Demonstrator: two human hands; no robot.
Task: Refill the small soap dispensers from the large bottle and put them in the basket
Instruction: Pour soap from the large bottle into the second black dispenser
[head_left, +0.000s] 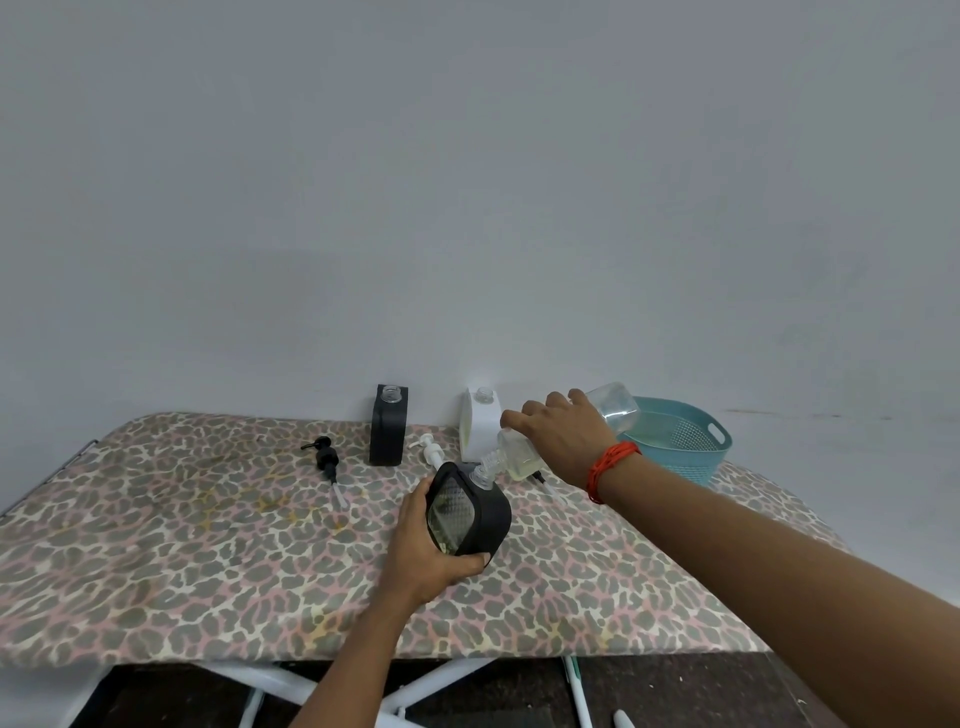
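Note:
My left hand (423, 545) grips a black square soap dispenser (470, 512), tilted, its open neck pointing up and right. My right hand (558, 434) holds the large clear bottle (618, 410) tipped down, its mouth at the dispenser's neck, with pale yellow liquid near the mouth. A second black dispenser (388, 426) and a white dispenser (482, 423) stand uncapped at the back of the table. The teal basket (691, 436) sits at the back right, behind my right wrist.
A black pump head (326, 457) lies at the back left of the leopard-print table (208, 545). A white pump head (430, 451) lies between the two standing dispensers. Another pump's tube shows under my right wrist. A grey wall rises right behind the table.

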